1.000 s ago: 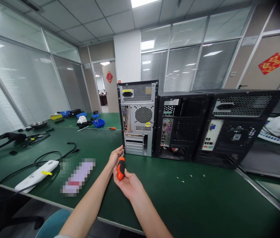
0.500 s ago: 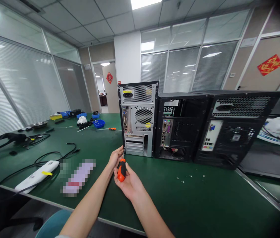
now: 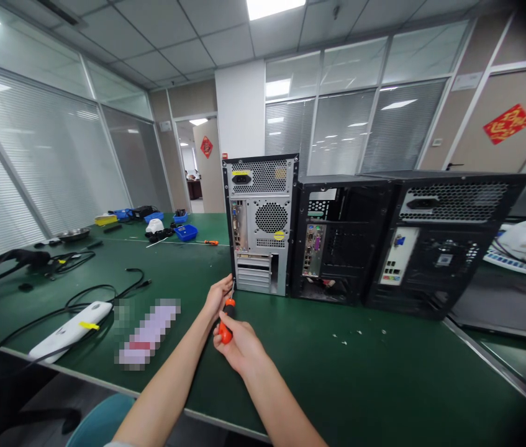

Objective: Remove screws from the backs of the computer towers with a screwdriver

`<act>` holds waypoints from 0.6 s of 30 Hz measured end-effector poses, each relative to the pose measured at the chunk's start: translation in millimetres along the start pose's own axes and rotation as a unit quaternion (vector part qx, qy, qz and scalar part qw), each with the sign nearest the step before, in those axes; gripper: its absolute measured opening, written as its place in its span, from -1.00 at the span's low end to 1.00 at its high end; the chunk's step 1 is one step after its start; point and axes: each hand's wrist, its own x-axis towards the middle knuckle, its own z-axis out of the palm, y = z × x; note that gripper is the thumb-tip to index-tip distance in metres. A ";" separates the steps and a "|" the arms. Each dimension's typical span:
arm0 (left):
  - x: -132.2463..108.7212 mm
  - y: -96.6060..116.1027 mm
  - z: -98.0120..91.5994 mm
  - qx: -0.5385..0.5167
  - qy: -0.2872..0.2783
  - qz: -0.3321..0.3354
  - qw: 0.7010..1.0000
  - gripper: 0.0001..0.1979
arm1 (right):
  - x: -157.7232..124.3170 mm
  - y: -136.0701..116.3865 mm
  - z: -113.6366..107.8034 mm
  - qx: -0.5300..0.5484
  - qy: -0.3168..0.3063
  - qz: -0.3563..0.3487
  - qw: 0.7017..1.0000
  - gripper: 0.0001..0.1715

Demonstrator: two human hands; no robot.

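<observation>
My right hand (image 3: 240, 345) is wrapped round the orange and black handle of a screwdriver (image 3: 226, 318) above the green table (image 3: 360, 379). Its thin shaft points up toward the lower left corner of a silver-backed computer case (image 3: 261, 223). My left hand (image 3: 218, 294) pinches the shaft near its tip, right beside that corner of the case. Both forearms reach in from the bottom of the view.
Two black computer cases (image 3: 341, 239) (image 3: 449, 239) stand to the right of the silver one. A few small white bits (image 3: 358, 334) lie on the table before them. At left lie a white power strip (image 3: 69, 330) and black cables (image 3: 95, 292). Blue bins (image 3: 185, 231) sit far back.
My right hand has closed further round the screwdriver handle, covering more of it. The left hand and the cases stay where they were.
</observation>
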 end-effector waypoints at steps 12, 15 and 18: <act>-4.8 3.3 1.4 0.002 -0.008 0.003 1.000 -0.52 | 3.0 -2.1 -1.5 0.046 -0.001 0.044 0.998 -0.83; -6.0 3.8 2.7 0.003 -0.009 0.004 1.000 -0.49 | 5.1 -2.1 -3.7 0.054 -0.006 0.049 0.997 -0.87; -6.3 3.7 3.3 0.007 -0.009 0.005 1.000 -0.47 | 7.2 -1.9 -6.3 0.058 -0.016 0.049 0.997 -0.88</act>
